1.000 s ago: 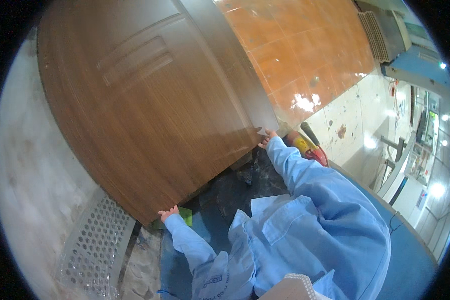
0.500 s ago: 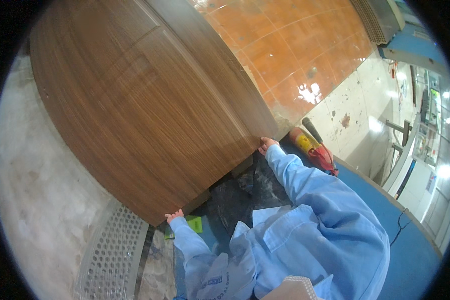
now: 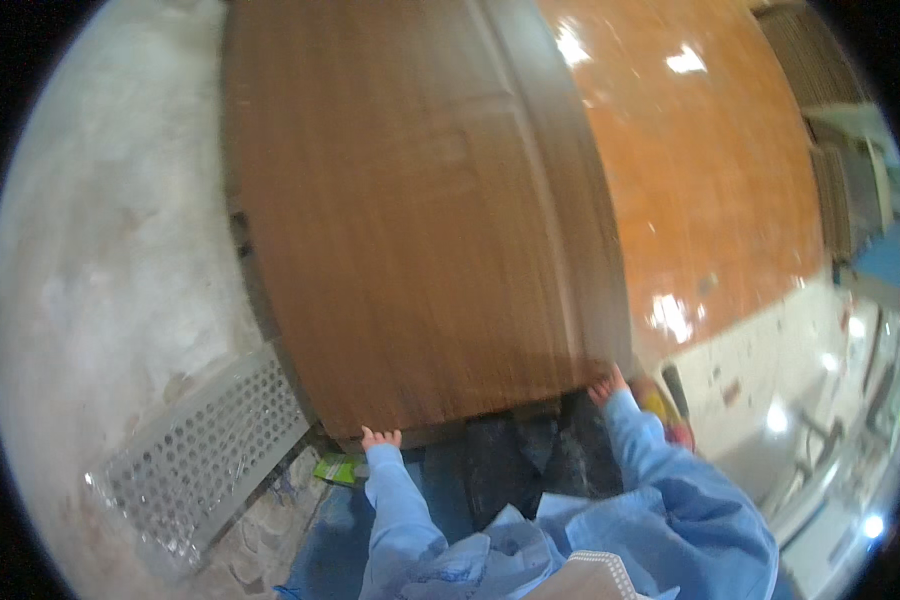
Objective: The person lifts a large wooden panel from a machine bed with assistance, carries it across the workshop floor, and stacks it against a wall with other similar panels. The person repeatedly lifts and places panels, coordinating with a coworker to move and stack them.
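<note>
A large brown wood-grain panel [image 3: 420, 240], shaped like a door with molded grooves, stretches away from my body. My left hand [image 3: 381, 437] grips its near edge close to the left corner, with fingertips over the top face. At the near right corner, my right hand [image 3: 607, 384] is closed on the same edge. Thumbs and the panel's underside are mostly hidden. Both blue sleeves reach up from the lower edge, and the picture is somewhat blurred.
A perforated grey metal plate [image 3: 210, 450] lies left of the panel, near a small green packet [image 3: 338, 468]. A red and yellow cylinder [image 3: 660, 405] stands beside my right hand. Orange tiled floor [image 3: 710, 180] runs along the right; stacked brown sheets [image 3: 810, 55] are at far right.
My view has turned, so the panel now runs more straight ahead and sits farther right in the picture. Both hands keep their hold on its near edge.
</note>
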A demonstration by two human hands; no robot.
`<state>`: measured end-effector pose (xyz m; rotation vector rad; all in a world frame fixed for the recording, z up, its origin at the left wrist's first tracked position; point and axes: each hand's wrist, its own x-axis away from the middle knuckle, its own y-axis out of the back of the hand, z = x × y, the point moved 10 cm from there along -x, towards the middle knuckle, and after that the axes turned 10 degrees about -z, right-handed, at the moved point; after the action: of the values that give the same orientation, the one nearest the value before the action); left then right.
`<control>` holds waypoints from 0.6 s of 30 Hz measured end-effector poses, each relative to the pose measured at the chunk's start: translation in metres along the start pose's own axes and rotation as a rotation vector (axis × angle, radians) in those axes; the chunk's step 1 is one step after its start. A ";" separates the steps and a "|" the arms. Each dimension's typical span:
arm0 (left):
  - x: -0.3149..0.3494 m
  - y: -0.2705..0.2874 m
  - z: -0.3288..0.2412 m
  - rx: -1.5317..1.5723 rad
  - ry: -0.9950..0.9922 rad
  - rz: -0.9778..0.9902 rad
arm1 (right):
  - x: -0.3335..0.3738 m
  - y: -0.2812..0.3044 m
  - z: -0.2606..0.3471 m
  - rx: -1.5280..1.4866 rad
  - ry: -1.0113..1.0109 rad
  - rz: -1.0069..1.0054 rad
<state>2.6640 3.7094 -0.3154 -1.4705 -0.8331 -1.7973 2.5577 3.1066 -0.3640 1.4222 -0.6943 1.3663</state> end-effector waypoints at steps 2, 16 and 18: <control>0.014 -0.027 0.002 0.091 -0.017 -0.025 | -0.001 0.051 0.045 0.329 0.226 -0.527; -0.100 -0.084 0.209 1.941 0.649 -0.537 | -0.094 -0.015 0.141 0.515 0.486 -0.095; -0.092 -0.075 0.195 2.263 0.778 -0.622 | -0.106 0.002 0.157 0.560 0.621 -0.163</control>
<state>2.7262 3.9199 -0.3792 0.9124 -1.7556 -0.4692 2.5949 2.9377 -0.4427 1.3100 0.2235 1.8241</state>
